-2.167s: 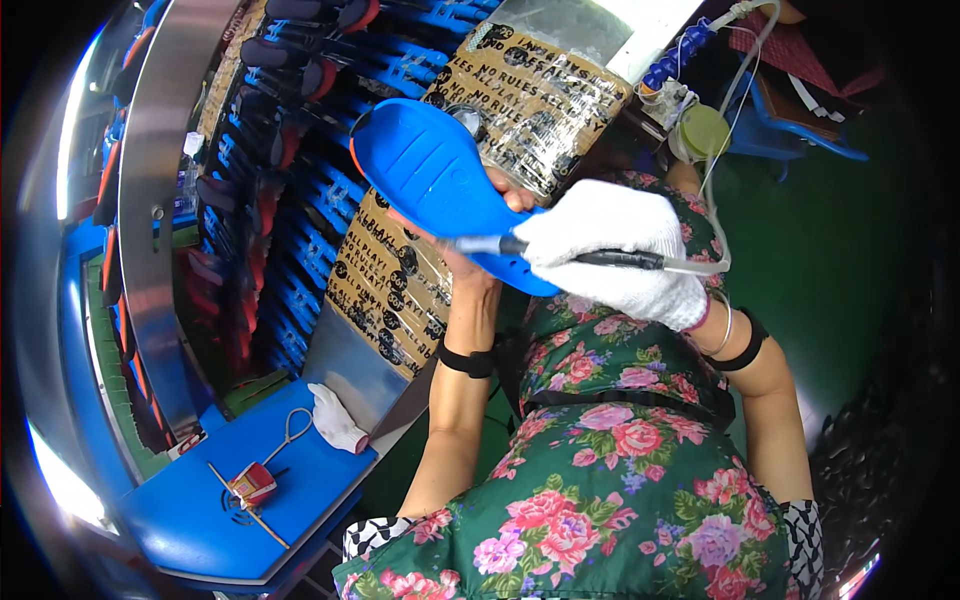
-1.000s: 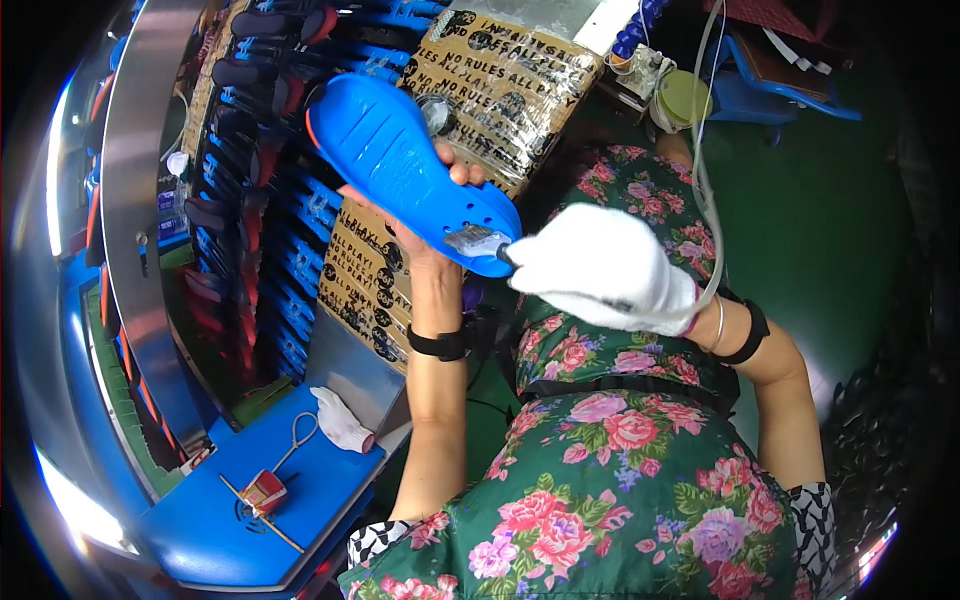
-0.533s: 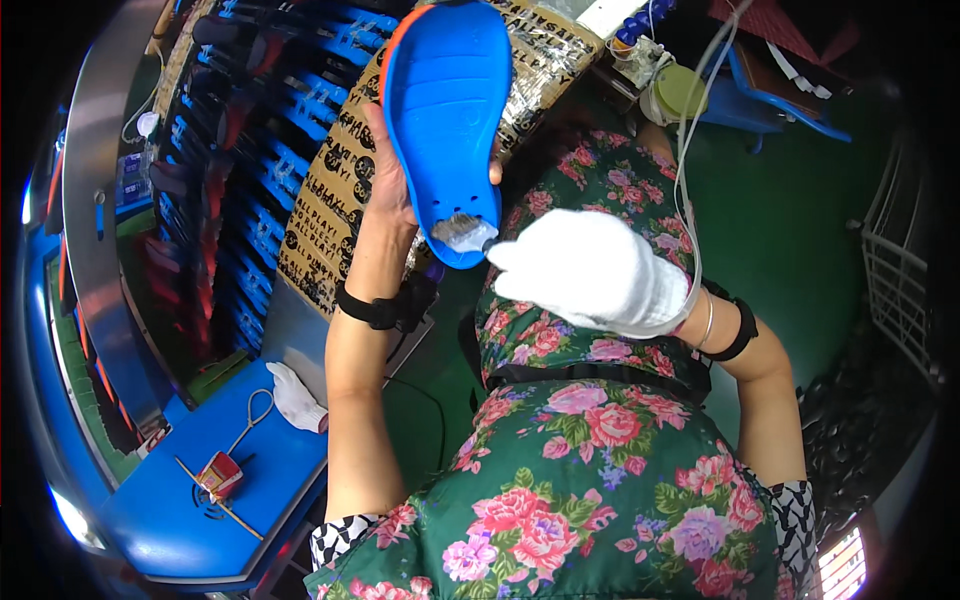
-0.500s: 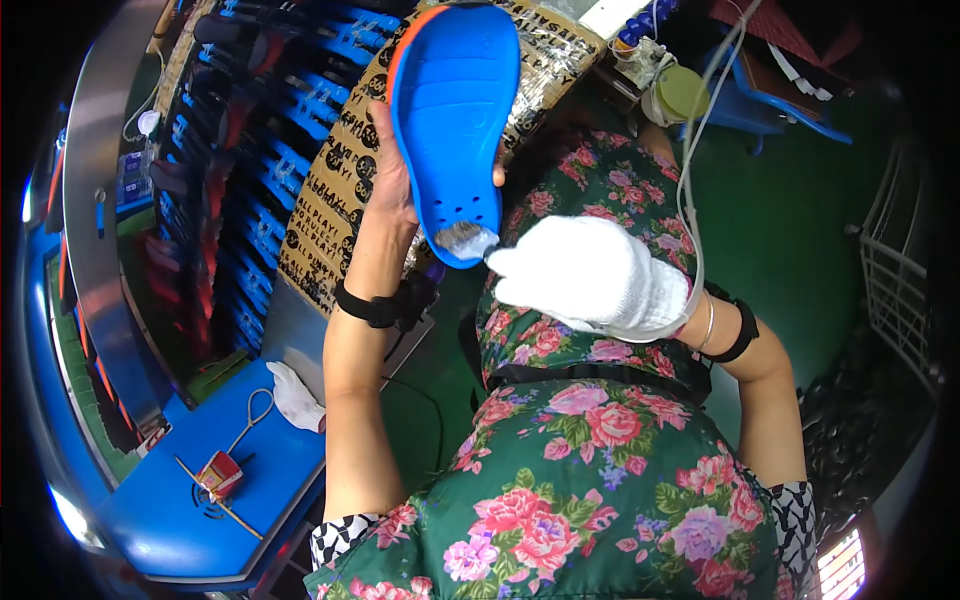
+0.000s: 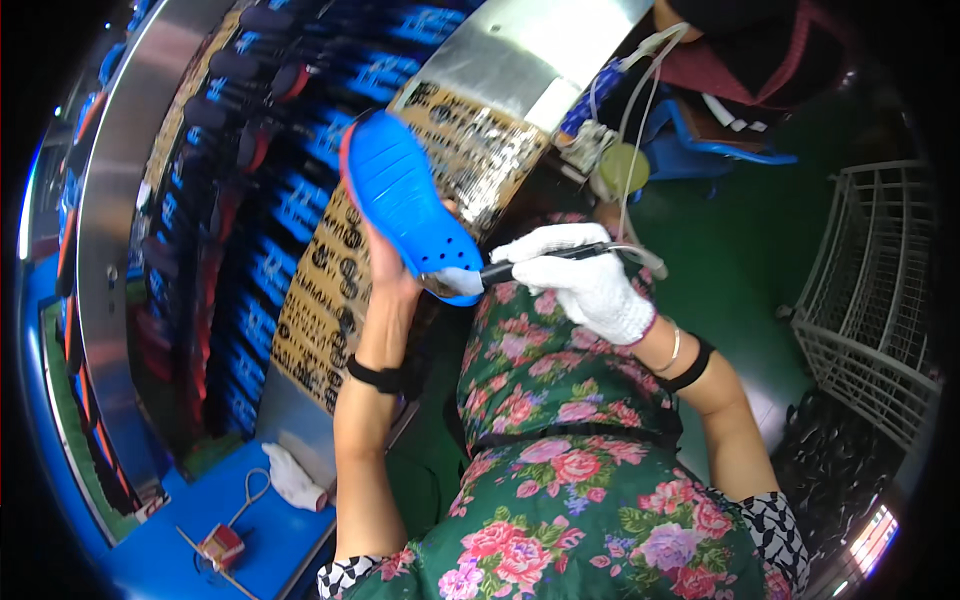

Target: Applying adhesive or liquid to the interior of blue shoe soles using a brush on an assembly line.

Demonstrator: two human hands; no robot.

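Observation:
My left hand point(image 5: 387, 262) grips a blue insole point(image 5: 405, 190) with a red-orange edge from beneath, its narrow end with small holes towards me. The white knitted glove on my right hand point(image 5: 580, 275) closes around the black handle of a brush point(image 5: 540, 262). Its pale, flat head lies against the insole's narrow end, just below the holes. From the back of the handle a pale tube point(image 5: 642, 258) comes off. The floral apron point(image 5: 570, 465) fills the space between my forearms.
Patterned cardboard point(image 5: 315, 320) covers a metal surface beyond the insole. Rows of dark and blue pieces point(image 5: 290, 210) stand to the left. A loose white glove point(image 5: 293, 478) and a small red box point(image 5: 220, 546) lie on a blue surface. At right stands a white wire rack point(image 5: 865, 300).
The insole has come lower and left in view and tilted, its wide end leaning left. My right hand has turned, showing more of the brush handle. The whole view has shifted.

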